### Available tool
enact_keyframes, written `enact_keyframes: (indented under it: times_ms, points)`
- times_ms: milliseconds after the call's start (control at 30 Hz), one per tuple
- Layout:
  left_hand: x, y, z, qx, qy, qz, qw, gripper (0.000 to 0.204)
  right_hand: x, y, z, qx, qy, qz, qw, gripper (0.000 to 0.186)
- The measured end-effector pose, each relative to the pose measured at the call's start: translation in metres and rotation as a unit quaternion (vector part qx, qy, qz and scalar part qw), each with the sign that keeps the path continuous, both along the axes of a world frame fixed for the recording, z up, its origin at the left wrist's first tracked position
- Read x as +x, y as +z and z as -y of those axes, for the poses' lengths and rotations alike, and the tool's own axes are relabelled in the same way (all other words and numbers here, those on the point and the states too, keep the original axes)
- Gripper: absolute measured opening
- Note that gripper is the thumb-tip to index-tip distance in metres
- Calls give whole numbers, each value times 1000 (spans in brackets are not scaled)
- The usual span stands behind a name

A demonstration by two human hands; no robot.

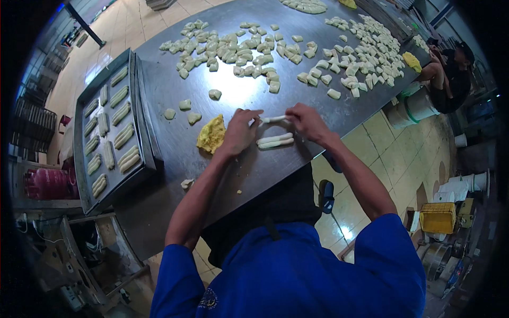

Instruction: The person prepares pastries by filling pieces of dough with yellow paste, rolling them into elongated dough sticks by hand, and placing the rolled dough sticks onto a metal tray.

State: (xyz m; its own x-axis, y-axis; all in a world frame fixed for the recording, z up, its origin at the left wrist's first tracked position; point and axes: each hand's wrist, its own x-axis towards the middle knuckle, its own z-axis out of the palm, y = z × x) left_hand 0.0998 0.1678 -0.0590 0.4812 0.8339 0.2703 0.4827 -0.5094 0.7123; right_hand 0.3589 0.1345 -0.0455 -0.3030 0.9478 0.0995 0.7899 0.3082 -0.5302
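Observation:
A short white dough strip stretches sideways between my two hands, just above the steel table. My left hand pinches its left end, and my right hand has its fingers closed on the right end. Nearer to me, a pair of rolled dough strips lies side by side on the metal. Right beside my left hand sits a rough lump of yellow dough. A few loose dough pieces rest beyond that lump.
On the left, a metal tray carries rows of shaped dough strips. Many cut dough pieces spread over the far table, with another heap at far right. A person sits beyond the right edge, near a white bucket.

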Motion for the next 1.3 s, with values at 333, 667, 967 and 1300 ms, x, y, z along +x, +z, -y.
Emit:
enact_keyframes:
  times_ms: [333,667,967,1300]
  points:
    - [-7,-3,24,-111,-80,-125,983,33,-1,-3,27,-84,-2,-56,995,20]
    - [9,2,49,33,-52,-129,990,63,-1,-4,57,-51,-83,-61,993,39]
    - [50,-12,30,41,-103,-142,984,46,-9,9,71,1,-44,-35,998,39]
    - [37,14,51,39,-70,-158,984,93,-1,-22,-56,-25,-215,-104,971,38]
